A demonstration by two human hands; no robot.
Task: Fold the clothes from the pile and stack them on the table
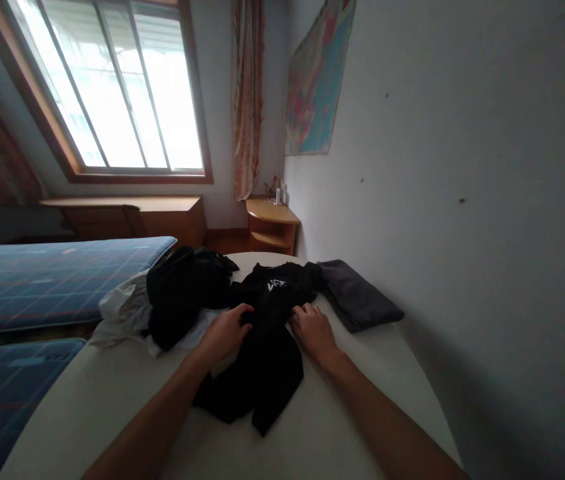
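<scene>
I can make out no word, brand or number. On the soft black cloth garment (267,340) that I am touching, I see a small bright white print (277,285), a short cluster of slanting, brush-like strokes toward the far end; it is too blurred for me to tell letters from a drawing. The large rectangular, map-like poster (318,87) in pale blue, pink and yellowish tones, flat on the smooth white wall (442,120) to my right, carries patches of colour but no lettering I can read.
</scene>
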